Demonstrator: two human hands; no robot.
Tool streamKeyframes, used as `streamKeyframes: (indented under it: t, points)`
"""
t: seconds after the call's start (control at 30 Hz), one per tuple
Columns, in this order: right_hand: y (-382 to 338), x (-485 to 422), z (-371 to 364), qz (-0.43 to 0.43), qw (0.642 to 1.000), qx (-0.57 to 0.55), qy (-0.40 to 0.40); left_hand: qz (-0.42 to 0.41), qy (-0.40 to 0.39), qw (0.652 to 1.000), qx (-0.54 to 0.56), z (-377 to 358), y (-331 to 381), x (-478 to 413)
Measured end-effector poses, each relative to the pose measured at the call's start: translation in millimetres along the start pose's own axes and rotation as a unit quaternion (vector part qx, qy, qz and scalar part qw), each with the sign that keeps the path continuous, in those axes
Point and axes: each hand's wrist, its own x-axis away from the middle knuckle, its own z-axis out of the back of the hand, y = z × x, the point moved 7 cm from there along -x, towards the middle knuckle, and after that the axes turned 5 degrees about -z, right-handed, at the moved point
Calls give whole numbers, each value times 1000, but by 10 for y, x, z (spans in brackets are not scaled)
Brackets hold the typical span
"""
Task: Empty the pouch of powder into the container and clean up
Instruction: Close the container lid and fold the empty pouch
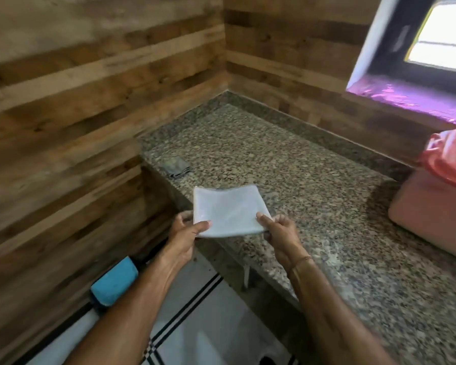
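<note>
we hold the pouch (228,210) flat and level over the counter's (313,185) near-left edge, left hand (186,233) pinching its near-left corner, right hand (279,233) pinching the near-right corner. counter surface ahead is open back to the wood-panel walls (90,101). a folded cloth (175,167) sits by the left edge beyond the pouch. pink container (432,206), lid on, stands well apart at right under the window (437,43). blue item (115,281) low on the floor at left.

Bare forearms — thin wrist thread (302,260).

Home kitchen: speckled granite counter (287,164), wood-plank walls (77,101).
</note>
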Motion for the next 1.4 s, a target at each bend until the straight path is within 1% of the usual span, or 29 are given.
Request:
streamKeyframes:
  t: [0.07, 0.13, 0.2, 0.3, 0.4, 0.5, 0.6, 0.7, 0.87, 1.0, 1.07, 1.13, 1.23, 1.3, 1.37, 1.4]
  points:
    - [115, 67, -261, -16, 999, 15, -32, 21, 9, 998, 58, 347, -46, 72]
    - [263, 199, -597, -48, 996, 37, -66, 40, -2, 996, 79, 754, -150, 136]
    - [434, 304, -970, -58, 990, 69, -108, 56, -16, 995, 82, 1198, -283, 185]
    - [798, 544, -1657, -63, 978, 123, -156, 64, 0, 993, 101, 2000, -473, 270]
    - [1226, 702, -2246, -69, 963, 197, -170, 77, 23, 992, 94, 2706, -593, 387]
    - [1632, 828, -2805, -45, 952, 229, -200, 87, 60, 991, 85, 3390, -664, 463]
    - [1896, 863, -3269, -15, 939, 280, -198, 93, 96, 987, 91, 3939, -709, 467]
    - [2113, 800, -3608, 0, 929, 319, -188, 110, 126, 983, 77, 4331, -829, 454]
    - [2519, 493, -4133, -28, 913, 366, -179, 136, 157, 976, 69, 4774, -1087, 317]
    - [2858, 84, -4556, -45, 918, 359, -159, 121, 196, 972, 57, 5103, -1168, -14]
    - [3157, -198, -4764, -57, 917, 364, -155, 129, 221, 966, 46, 5308, -1362, -287]
    - [3425, -450, -4936, -52, 909, 384, -152, 135, 242, 960, 38, 5503, -1622, -567]
    - [3922, -834, -5013, -64, 904, 400, -133, 144, 272, 951, 19, 5771, -2070, -930]
    - [4349, -1197, -4999, -67, 898, 422, -104, 157, 290, 944, 13, 5965, -2458, -1200]
    - [4863, -1614, -5022, -65, 871, 479, -94, 165, 301, 939, 8, 6159, -2881, -1503]
    - [5162, -1805, -5041, -77, 845, 520, -98, 168, 311, 935, 10, 6258, -3126, -1665]
